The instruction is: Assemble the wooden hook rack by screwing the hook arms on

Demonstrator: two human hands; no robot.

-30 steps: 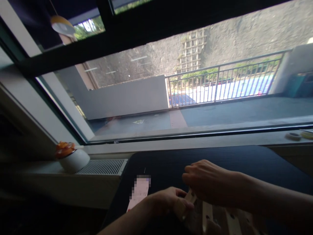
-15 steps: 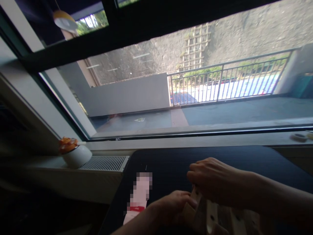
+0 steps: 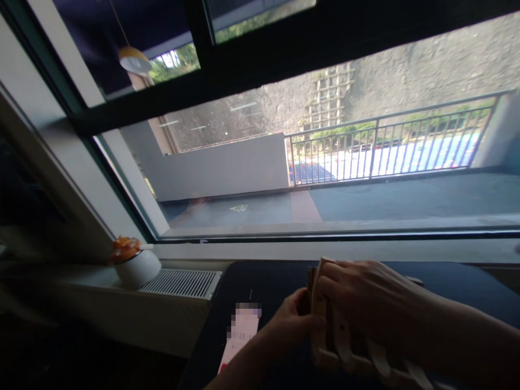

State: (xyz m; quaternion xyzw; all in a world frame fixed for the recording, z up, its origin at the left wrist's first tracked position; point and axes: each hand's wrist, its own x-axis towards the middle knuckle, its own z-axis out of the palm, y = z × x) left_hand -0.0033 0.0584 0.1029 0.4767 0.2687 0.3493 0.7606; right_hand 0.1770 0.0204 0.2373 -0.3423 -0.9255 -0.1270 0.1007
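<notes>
A slatted wooden piece (image 3: 343, 338) with small holes in its strips is held up over the dark table (image 3: 280, 279). My left hand (image 3: 290, 319) grips its left end, the thumb against the pale edge. My right hand (image 3: 361, 287) reaches over the top, its fingers curled round the upper edge of the same piece. My right hand and forearm cover much of it, and its lower right part runs into shadow. Left of my left forearm, a pink printed strip (image 3: 244, 330) lies on the table, partly blurred out.
On the ledge to the left stands a white pot (image 3: 138, 269) with an orange top, beside a vent grille (image 3: 182, 284). A pale windowsill (image 3: 252, 252) borders the table's far edge, below a large window. A small flat object (image 3: 414, 280) lies behind my right wrist.
The wooden piece has come up and now shows more of its slats. My right hand's fingers have moved onto its upper edge. The whole view has shifted slightly.
</notes>
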